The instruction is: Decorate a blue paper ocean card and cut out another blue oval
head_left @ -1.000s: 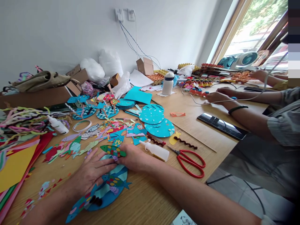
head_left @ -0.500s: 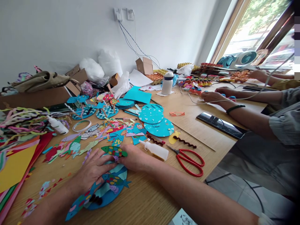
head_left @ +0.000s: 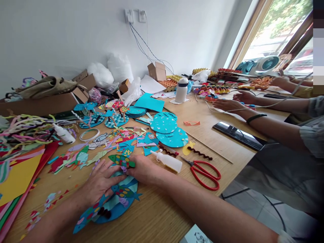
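In the lower middle, a round blue paper base (head_left: 118, 211) lies on the wooden table, with spotted blue fish standing over it. My right hand (head_left: 141, 169) pinches the tail end of a green spotted fish (head_left: 118, 160), which sits on a purple fuzzy stem at the base's far edge. My left hand (head_left: 101, 180) rests over the base's left side, fingers spread and reaching toward that stem; part of the base is hidden under it. A glue bottle (head_left: 169, 163) lies just right of my right hand, and red-handled scissors (head_left: 205, 173) lie farther right.
Paper scraps and cut-out fish (head_left: 82, 158) cover the left. Blue discs (head_left: 172, 137), a white bottle (head_left: 181, 91) and a phone (head_left: 238, 135) are beyond. Coloured paper sheets (head_left: 20, 179) lie at the left edge. Another person's hands (head_left: 225, 104) are at the upper right.
The green fish has shifted slightly left and up, with my right hand still at its tail. The other person's hands at the right have opened and moved apart.
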Motion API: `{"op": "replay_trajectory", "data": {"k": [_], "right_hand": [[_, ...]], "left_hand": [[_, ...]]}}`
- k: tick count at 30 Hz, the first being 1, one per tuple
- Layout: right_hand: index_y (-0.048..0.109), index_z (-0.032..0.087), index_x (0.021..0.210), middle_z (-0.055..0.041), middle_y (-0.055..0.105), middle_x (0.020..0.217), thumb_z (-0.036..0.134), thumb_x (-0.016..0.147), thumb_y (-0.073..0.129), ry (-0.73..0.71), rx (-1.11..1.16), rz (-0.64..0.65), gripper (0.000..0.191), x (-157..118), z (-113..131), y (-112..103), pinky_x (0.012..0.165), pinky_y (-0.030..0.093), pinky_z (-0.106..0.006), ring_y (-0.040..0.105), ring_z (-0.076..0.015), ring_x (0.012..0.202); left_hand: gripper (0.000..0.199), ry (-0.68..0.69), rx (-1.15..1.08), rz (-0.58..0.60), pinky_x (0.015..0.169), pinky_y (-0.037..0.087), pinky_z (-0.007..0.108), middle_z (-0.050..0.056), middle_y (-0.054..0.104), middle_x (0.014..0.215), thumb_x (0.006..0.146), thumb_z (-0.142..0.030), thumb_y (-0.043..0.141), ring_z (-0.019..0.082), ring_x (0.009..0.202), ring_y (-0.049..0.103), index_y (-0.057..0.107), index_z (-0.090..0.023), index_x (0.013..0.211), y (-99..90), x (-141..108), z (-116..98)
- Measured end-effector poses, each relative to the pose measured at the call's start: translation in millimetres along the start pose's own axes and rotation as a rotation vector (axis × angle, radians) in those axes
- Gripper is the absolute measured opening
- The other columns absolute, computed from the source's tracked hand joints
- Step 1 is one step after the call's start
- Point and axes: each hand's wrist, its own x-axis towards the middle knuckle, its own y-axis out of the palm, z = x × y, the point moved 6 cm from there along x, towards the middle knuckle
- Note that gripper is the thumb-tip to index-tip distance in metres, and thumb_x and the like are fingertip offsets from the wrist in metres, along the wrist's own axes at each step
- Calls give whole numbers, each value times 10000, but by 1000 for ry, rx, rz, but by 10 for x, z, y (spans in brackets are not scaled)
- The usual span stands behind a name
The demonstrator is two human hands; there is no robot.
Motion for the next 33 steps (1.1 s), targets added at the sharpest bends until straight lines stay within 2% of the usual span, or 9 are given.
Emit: {"op": "replay_trajectory", "data": {"k": [6, 13, 19, 22, 25, 29, 33], "right_hand": [[626, 182, 894, -40, 665, 876, 245, 715, 566, -26, 18, -29, 200, 17, -16, 8, 590, 397, -237, 599, -199, 787], [622, 176, 837, -23, 658, 811, 209, 705, 566, -26, 22, -29, 148, 0, -4, 12, 576, 383, -220, 584, -172, 732], [615, 161, 822, -16, 638, 786, 172, 690, 579, -38, 103, -37, 137, -8, -11, 6, 579, 386, -208, 561, -152, 705], [614, 164, 825, -6, 630, 768, 188, 654, 621, -20, 107, -67, 173, -28, -26, -20, 550, 373, -203, 545, -143, 673], [617, 171, 834, -8, 630, 802, 198, 634, 628, -64, 78, -92, 202, -43, -5, -36, 551, 363, -198, 539, -136, 675], [625, 174, 855, -20, 627, 825, 213, 628, 619, -100, 27, -102, 230, -53, 15, -45, 555, 355, -207, 534, -142, 685], [622, 185, 878, -9, 625, 820, 204, 639, 602, -97, 2, -91, 241, -59, 27, -53, 567, 355, -212, 528, -139, 683]], "left_hand": [[481, 18, -66, 45, 991, 187, 572, 43, 578, 1182, 830, -567, 243, 324, 1086, 464, 520, -396, 1185, 0, -51, 112], [449, -41, -119, 65, 984, 219, 585, 34, 592, 1187, 870, -493, 244, 311, 1105, 471, 567, -347, 1145, -178, 3, -11], [432, -100, -113, 127, 1004, 204, 584, 22, 587, 1205, 883, -458, 234, 288, 1088, 506, 539, -359, 1172, -194, 52, -43], [418, -78, -134, 158, 1020, 183, 574, 21, 562, 1245, 883, -436, 254, 293, 1150, 460, 522, -350, 1192, -178, 54, -38], [406, -79, -164, 174, 1033, 166, 563, 16, 528, 1285, 886, -414, 272, 294, 1210, 400, 501, -344, 1214, -193, 52, -34], [374, -98, -186, 202, 1016, 174, 598, 15, 523, 1292, 882, -398, 322, 314, 1229, 371, 513, -350, 1200, -263, 58, -73], [356, -112, -176, 235, 1043, 150, 569, -7, 484, 1329, 882, -319, 382, 292, 1270, 310, 488, -356, 1220, -336, 51, -97]]}}
